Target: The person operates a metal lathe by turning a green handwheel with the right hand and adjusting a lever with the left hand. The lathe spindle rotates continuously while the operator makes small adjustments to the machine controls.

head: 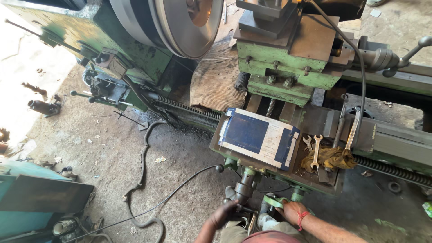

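Head view looks down on a worn green lathe [288, 72] standing on a dirty, oil-stained floor [103, 148]. At far left a teal machine body [27, 198] fills the lower corner, and a dark hose [143, 180] snakes over the floor beside it. Up top, a large shiny metal disc [180, 22] sits on the lathe's spindle. Below and right of it a sheet of brown corrugated cardboard [215, 85] lies over the bed.

On the carriage, near the middle, rests a flattened carton [258, 138]: a rectangle, lying slightly askew, dark blue on its left part and along its folded flaps, pale cream on its right part with small print too fine to read. Just right of it lie open-ended spanners [316, 150] on a yellow-brown rag [330, 159], with two longer metal tools [353, 130] leaning above the rag.

At the bottom edge, the left hand [223, 213] is curled around a dark handle [243, 208] under the carriage apron, fingers wrapped and closed on it. Just beside it, the right hand [292, 211], with a red thread at the wrist, rests on a green handwheel [275, 201]; its fingers bend over the rim, gripping it. Both controls sit low on the front of the carriage, directly below the carton.
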